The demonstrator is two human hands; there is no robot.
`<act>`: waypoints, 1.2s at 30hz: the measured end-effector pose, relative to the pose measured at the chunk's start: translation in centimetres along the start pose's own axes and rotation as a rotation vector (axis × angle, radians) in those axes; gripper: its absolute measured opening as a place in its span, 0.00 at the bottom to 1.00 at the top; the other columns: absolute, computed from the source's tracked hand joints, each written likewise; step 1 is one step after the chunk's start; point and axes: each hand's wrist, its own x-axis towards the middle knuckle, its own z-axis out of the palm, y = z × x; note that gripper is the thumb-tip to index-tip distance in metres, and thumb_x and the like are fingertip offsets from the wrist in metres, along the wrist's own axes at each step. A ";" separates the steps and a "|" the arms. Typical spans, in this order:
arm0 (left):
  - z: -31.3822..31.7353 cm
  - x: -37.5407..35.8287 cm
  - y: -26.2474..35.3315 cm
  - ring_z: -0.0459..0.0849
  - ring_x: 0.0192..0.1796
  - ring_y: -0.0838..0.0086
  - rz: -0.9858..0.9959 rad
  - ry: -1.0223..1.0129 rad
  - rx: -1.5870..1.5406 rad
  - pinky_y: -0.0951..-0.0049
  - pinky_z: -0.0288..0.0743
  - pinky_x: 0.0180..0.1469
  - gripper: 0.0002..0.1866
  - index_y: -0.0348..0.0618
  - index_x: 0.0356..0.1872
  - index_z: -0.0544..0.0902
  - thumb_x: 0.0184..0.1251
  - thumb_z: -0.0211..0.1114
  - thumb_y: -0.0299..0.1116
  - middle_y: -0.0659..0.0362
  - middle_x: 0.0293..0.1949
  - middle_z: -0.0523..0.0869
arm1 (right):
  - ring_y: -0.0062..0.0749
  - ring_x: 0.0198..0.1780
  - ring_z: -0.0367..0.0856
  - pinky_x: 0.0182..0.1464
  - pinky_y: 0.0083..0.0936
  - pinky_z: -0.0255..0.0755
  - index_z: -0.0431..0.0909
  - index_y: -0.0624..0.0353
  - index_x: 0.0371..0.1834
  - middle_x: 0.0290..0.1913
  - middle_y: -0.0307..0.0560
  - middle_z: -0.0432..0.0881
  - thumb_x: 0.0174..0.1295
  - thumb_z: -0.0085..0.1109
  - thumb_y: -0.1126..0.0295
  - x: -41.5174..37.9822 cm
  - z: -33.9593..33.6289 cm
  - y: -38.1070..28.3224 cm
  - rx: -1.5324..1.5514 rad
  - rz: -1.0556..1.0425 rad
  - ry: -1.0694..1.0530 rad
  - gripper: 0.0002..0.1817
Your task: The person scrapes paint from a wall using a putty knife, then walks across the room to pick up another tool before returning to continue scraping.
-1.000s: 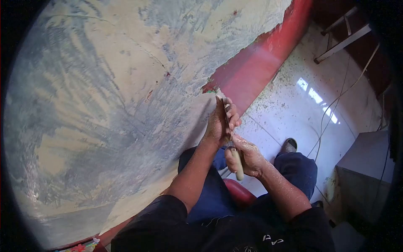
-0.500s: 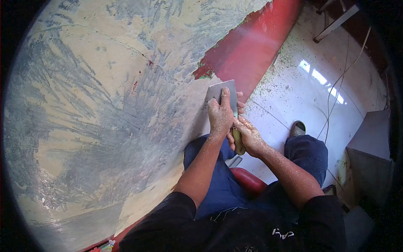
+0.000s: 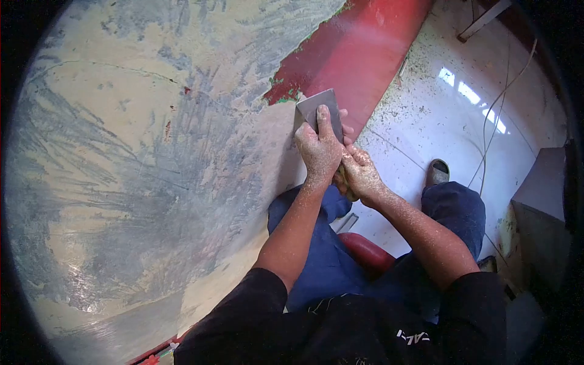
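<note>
A putty knife (image 3: 316, 102) with a wide metal blade is held in both hands, its blade edge at the border of the red area (image 3: 356, 64) and the pale, grey-smeared surface (image 3: 158, 146). My left hand (image 3: 320, 152) is closed around the blade, with a finger stretched along its face and other fingertips showing past its right side. My right hand (image 3: 364, 176) wraps the yellowish-green handle, which is mostly hidden. Pale specks cover both hands and forearms.
Scrapings lie on the shiny white tiled floor (image 3: 395, 121) right of the surface. A cable (image 3: 486, 140) runs across the tiles. A grey box-like object (image 3: 538, 194) stands at the right. A rounded red object (image 3: 368, 252) is between my legs.
Both hands have moved the putty knife up and tilted it, bringing its blade edge closer to the red border. The surface has shifted left in view, and the handle is now more hidden.
</note>
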 end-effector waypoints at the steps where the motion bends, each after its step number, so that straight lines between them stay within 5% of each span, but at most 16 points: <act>1: -0.1 -0.2 0.0 0.77 0.15 0.78 -0.017 -0.004 -0.001 0.79 0.71 0.16 0.23 0.32 0.34 0.82 0.74 0.47 0.43 0.57 0.18 0.81 | 0.20 0.12 0.65 0.11 0.19 0.56 0.69 0.54 0.31 0.16 0.37 0.70 0.71 0.41 0.51 -0.3 0.0 0.0 0.005 0.024 0.003 0.19; 36: 0.2 1.0 1.1 0.76 0.15 0.80 0.045 0.027 0.086 0.78 0.69 0.16 0.22 0.33 0.30 0.82 0.73 0.48 0.42 0.59 0.16 0.79 | 0.21 0.09 0.63 0.10 0.20 0.57 0.69 0.55 0.29 0.12 0.38 0.68 0.70 0.43 0.52 1.1 0.5 -0.6 -0.006 -0.110 -0.057 0.19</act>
